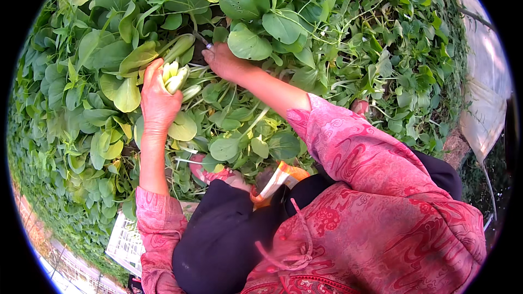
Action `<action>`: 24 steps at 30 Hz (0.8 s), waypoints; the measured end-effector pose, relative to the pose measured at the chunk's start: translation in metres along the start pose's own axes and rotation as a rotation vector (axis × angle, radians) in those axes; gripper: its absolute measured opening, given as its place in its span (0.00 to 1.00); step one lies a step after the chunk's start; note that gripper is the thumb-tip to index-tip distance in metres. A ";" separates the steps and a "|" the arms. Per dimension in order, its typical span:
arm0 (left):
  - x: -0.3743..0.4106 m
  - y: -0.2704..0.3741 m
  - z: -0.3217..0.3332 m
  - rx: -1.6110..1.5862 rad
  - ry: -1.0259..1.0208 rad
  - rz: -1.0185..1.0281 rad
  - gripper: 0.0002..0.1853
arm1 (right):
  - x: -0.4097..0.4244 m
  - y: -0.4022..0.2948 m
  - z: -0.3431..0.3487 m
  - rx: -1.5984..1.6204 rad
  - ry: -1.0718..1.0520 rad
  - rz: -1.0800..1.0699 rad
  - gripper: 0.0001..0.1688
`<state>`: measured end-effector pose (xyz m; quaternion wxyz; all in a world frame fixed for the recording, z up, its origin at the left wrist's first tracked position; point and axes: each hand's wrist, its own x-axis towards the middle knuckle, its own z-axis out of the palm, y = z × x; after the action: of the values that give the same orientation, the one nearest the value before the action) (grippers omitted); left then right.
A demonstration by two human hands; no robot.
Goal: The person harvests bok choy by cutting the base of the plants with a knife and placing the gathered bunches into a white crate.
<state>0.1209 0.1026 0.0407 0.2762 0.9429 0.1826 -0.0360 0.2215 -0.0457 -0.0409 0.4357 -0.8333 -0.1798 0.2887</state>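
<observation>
Several cut heads of leafy greens with pale stems (175,79) are gripped in my left hand (157,94), their cut ends towards me and some leaves hanging to the left. My right hand (220,61) is closed around the handle of a tool (209,45) with a metal collar; its dark metal part reaches up and left, low among the plants, and its tip is hidden. Just left of that tool, a green stalk (181,47) slants beside the bunch. Broad round leaves (249,43) partly cover my right wrist.
Dense leafy plants (61,90) surround both hands. A white slatted plastic crate (124,241) stands at the lower left. An orange and white bag (282,179) lies between my knees, near my pink shoe (212,171). Plastic sheeting (484,106) hangs along the right edge.
</observation>
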 end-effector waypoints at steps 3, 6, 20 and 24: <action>-0.002 -0.008 0.004 0.020 0.014 -0.034 0.31 | 0.002 0.000 0.009 -0.001 -0.068 0.122 0.22; -0.003 -0.013 0.003 0.020 0.019 -0.060 0.30 | -0.026 0.006 0.010 -0.084 -0.095 0.216 0.21; -0.071 0.029 -0.048 -1.710 -0.120 -0.503 0.36 | -0.070 -0.068 -0.067 1.007 -0.096 0.112 0.23; -0.093 0.040 -0.057 -2.097 -0.304 -0.571 0.38 | -0.092 -0.103 -0.078 0.931 0.032 0.154 0.19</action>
<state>0.0466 0.0717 0.1253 0.9419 0.1484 0.2983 -0.0415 0.1959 -0.0881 0.1098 0.7430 -0.5646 0.0377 0.3573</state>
